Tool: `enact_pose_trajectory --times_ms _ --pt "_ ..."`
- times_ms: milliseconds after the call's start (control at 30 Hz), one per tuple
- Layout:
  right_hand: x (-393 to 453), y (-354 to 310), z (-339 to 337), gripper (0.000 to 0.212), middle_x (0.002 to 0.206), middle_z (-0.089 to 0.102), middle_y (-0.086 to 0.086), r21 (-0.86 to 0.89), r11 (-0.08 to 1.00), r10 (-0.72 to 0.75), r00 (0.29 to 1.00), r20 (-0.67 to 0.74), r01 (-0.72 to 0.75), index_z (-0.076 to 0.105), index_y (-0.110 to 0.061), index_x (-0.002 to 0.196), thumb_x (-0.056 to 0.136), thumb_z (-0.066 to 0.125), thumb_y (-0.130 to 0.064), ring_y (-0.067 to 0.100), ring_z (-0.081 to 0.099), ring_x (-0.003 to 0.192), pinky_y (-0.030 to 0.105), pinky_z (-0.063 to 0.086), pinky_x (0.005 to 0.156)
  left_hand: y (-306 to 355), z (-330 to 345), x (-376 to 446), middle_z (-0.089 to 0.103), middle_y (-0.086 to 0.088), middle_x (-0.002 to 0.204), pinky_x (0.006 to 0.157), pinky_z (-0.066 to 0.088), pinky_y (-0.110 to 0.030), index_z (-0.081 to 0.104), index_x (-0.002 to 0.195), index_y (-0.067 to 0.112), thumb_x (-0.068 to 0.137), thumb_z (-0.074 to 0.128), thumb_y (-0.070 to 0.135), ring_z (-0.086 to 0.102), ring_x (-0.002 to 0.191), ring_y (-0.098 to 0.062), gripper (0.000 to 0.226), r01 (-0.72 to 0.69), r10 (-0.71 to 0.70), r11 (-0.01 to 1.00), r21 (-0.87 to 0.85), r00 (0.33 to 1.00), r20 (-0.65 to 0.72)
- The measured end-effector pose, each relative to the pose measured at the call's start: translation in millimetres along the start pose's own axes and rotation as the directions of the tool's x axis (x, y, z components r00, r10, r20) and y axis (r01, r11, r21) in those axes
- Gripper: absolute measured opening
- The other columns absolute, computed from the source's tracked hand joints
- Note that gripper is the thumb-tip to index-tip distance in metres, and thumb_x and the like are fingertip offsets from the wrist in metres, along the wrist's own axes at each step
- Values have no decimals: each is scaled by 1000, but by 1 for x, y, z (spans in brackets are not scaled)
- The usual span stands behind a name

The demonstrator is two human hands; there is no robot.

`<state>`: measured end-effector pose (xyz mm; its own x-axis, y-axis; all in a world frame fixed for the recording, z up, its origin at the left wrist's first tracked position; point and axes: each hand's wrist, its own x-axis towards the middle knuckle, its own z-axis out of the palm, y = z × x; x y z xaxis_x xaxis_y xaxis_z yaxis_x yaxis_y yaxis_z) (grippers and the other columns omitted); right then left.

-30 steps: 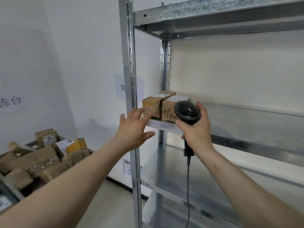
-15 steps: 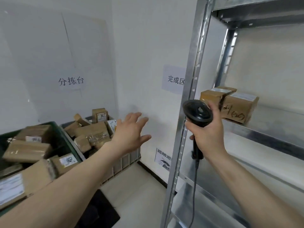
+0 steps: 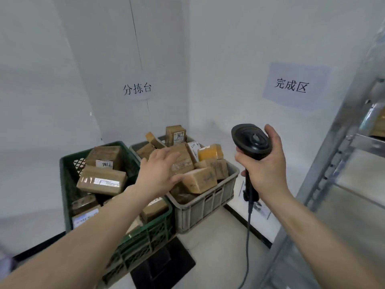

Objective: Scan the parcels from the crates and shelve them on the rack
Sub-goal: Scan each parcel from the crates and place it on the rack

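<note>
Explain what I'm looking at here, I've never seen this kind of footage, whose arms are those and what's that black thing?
There is no machine here: the camera is worn on a person's head and looks forward and down, so the two bare arms are the wearer's own. The right hand grips a black corded barcode scanner by its handle. The left hand is open and empty, stretched toward the parcels. On the floor in the corner stand two plastic crates, a green crate and a grey crate, both heaped with brown taped parcels, some bearing white labels. Two paper signs with Chinese characters hang on the white walls. At the right edge is the metal rack for scanned parcels.
</note>
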<state>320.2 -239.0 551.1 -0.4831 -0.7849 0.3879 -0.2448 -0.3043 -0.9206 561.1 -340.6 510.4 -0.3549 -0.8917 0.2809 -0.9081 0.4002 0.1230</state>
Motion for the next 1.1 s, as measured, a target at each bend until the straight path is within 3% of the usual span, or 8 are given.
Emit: enact_pose_trajectory --times_ms 133,200,300,433,567,667,800,1100 --pt "-8 11 42 96 126 61 -11 26 999 31 998 60 -32 35 -40 151 75 85 -11 30 69 97 49 62 83 -41 14 -12 30 -2 162 114 35 -55 35 153 33 91 58 63 25 149 -26 72 78 -77 997 -25 997 32" --pt "-14 14 60 96 128 63 -8 16 999 34 995 98 -36 35 -43 150 73 85 -17 29 68 89 54 60 88 -56 21 -21 30 -3 162 115 36 -55 34 154 31 91 58 63 25 149 -27 74 135 -133 990 -32 990 48" --pt "-23 18 85 100 126 61 -16 6 999 43 988 150 -45 36 -48 147 61 83 -34 38 67 108 64 53 97 -73 34 -40 27 -4 163 116 36 -53 31 156 29 91 59 62 23 150 -28 78 248 -243 968 -44 965 99" --pt "-31 31 107 95 130 58 -16 -23 1000 24 978 208 -19 37 -61 138 56 81 -44 38 65 113 63 54 95 -88 56 -68 27 -4 161 112 40 -51 32 154 29 89 61 62 24 148 -29 79 385 -376 922 -31 912 164" --pt "-34 44 119 96 132 57 -18 -22 999 41 958 283 -36 38 -50 144 61 85 -36 27 63 121 65 54 95 -89 75 -83 30 -3 154 105 45 -50 34 148 25 85 63 62 28 142 -29 78 507 -488 861 -33 844 223" --pt "-34 52 124 99 122 54 -33 -43 998 50 951 304 -39 36 -46 147 64 87 -32 23 62 122 64 54 95 -90 88 -87 32 -4 147 99 49 -54 40 137 24 84 62 64 31 137 -31 69 578 -547 816 -35 789 279" --pt "-33 64 126 101 124 53 -31 -46 997 74 933 353 -62 34 -44 150 63 85 -30 28 63 121 64 54 96 -92 104 -90 34 -5 141 97 50 -54 41 135 24 84 60 63 36 130 -34 67 649 -602 759 -60 733 317" --pt "-30 88 119 96 119 57 -35 -12 995 96 913 397 -99 35 -37 151 76 86 -5 24 65 118 62 55 96 -88 125 -89 27 -12 145 85 53 -46 36 131 19 82 70 57 55 111 -40 70 788 -752 600 -139 615 239"
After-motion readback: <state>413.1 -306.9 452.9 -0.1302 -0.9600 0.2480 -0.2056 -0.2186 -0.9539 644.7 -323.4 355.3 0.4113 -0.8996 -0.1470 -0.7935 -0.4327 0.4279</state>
